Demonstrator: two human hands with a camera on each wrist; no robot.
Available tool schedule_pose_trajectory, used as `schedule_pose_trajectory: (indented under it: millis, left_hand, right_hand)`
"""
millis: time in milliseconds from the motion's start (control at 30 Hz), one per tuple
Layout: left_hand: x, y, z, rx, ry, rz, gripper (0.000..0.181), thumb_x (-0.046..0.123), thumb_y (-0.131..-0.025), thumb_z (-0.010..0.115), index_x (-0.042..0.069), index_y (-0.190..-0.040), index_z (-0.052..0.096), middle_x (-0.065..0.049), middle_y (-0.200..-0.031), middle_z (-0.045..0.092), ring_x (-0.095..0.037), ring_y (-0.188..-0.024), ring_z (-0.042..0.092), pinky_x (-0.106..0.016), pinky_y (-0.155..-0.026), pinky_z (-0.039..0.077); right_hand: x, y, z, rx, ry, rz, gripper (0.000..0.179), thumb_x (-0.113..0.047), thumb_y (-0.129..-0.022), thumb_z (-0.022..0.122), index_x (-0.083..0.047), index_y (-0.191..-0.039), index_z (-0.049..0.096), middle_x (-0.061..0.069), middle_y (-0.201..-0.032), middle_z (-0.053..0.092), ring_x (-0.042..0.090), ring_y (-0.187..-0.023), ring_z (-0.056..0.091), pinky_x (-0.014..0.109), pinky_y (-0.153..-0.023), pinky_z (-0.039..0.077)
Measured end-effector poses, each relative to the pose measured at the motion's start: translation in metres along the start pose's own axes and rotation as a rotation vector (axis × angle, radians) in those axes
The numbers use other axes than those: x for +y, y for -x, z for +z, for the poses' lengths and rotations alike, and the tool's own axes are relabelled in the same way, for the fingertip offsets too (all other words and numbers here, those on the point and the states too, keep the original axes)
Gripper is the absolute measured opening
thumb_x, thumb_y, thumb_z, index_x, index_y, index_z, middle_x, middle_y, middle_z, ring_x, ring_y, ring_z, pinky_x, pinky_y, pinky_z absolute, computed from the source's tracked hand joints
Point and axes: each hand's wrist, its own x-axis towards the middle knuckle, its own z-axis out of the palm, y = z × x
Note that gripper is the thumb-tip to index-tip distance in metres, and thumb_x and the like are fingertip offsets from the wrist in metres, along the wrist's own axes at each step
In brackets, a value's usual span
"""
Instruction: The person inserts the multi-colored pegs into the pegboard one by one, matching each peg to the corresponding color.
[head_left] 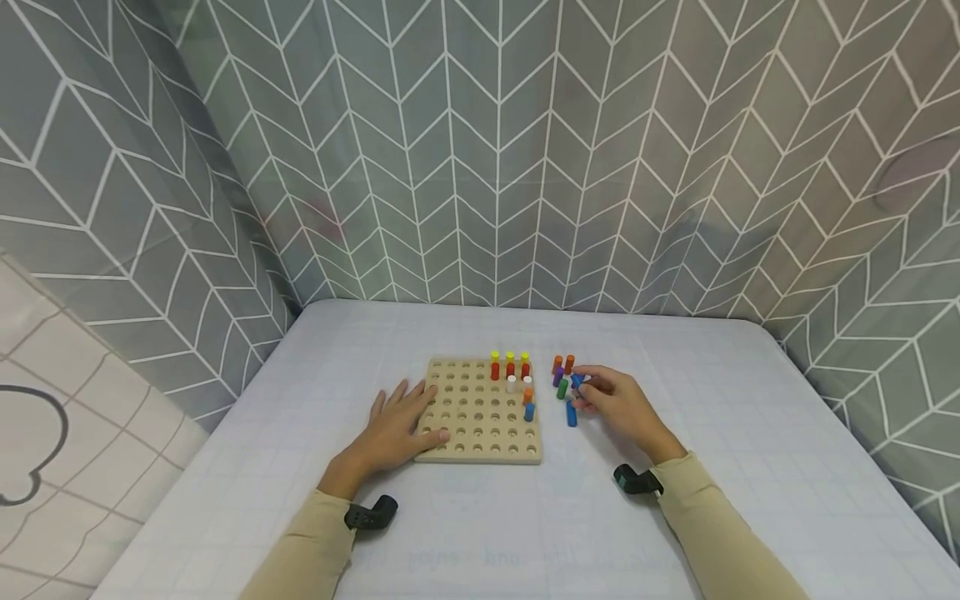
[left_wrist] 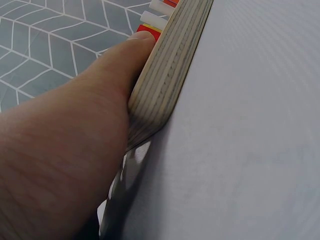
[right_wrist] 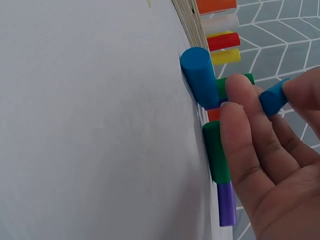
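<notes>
The left hand (head_left: pixel 393 427) rests with its fingers spread over the left side of a wooden pegboard (head_left: pixel 480 459), its thumb lying across the near left corner. In the left wrist view that thumb (left_wrist: pixel 117 60) presses along the board's layered edge (left_wrist: pixel 172 60). To the right of the board, the right hand (head_left: pixel 618 404) pinches a blue peg (right_wrist: pixel 273 100) between thumb and fingers, up off the table. Another blue peg (head_left: pixel 572 414) lies on the table just below that hand. Standing in the board's right-hand holes are yellow, red and white pegs, an orange peg (head_left: pixel 528 397) and a blue peg (head_left: pixel 529 412).
Loose pegs sit between board and right hand: two orange ones, a purple peg (head_left: pixel 558 377) and a green peg (head_left: pixel 562 389). In the right wrist view a green peg (right_wrist: pixel 216 152) and a purple peg (right_wrist: pixel 226 204) lie beside the fingers. A patterned curtain (head_left: pixel 495 167) hangs behind the white-covered table (head_left: pixel 465 533).
</notes>
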Motion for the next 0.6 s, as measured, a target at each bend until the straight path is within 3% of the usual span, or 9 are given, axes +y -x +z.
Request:
schedule_pose_trajectory:
  millis: [367, 600]
  left_hand:
    - [0.001, 0.001, 0.001, -0.006, -0.001, -0.005, 0.094, 0.070, -0.088, 0.059, 0.015, -0.159, 0.030, -0.011, -0.164, 0.024, -0.037, -0.152, 0.005, -0.062, -0.117, -0.007]
    - [0.001, 0.001, 0.000, 0.004, -0.001, 0.008, 0.093, 0.069, -0.089, 0.058, 0.014, -0.159, 0.030, -0.012, -0.164, 0.024, -0.038, -0.152, 0.005, -0.063, -0.117, -0.007]
  right_hand:
    - [-0.003, -0.002, 0.007, 0.012, -0.058, 0.008, 0.035, -0.003, -0.099, 0.059, 0.011, -0.130, 0.054, 0.027, -0.103, 0.070, 0.033, -0.091, 0.072, 0.036, -0.074, 0.060]
    - [-0.009, -0.006, 0.012, 0.014, -0.066, 0.038, 0.033, -0.006, -0.099, 0.060, 0.007, -0.130, 0.055, 0.025, -0.107, 0.070, 0.032, -0.094, 0.072, 0.035, -0.076, 0.060]
